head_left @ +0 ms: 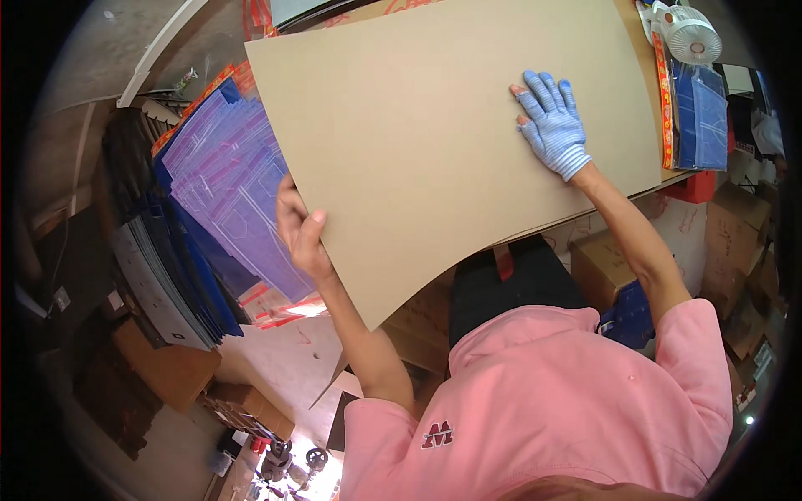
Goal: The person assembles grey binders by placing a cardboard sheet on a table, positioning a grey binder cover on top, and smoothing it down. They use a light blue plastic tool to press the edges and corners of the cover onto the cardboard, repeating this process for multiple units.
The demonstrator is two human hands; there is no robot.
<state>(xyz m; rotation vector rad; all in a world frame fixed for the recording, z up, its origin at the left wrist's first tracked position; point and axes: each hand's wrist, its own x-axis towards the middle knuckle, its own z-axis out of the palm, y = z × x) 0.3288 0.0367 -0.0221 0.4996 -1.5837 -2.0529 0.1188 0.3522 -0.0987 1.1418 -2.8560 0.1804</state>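
A large tan cardboard sheet (pixel 418 142) spans the middle of the head view, its near left corner jutting past the table edge and its near side curving. My bare left hand (pixel 302 230) grips the sheet's left edge, thumb on top and fingers partly hidden at the edge. On the right part of the sheet lies my right hand (pixel 553 121), flat with fingers stretched out. It wears a blue-and-white striped knit glove that leaves some fingertips bare. A fanned stack of purple, translucent printed sheets (pixel 234 184) sits just left of my left hand.
Dark and grey flat panels (pixel 163 280) stand at the left. A white fan (pixel 692 35) and a blue packaged stack (pixel 700 117) are at the table's right end. Cardboard boxes (pixel 601 259) stand below the table, near a black seat-like surface (pixel 514 288).
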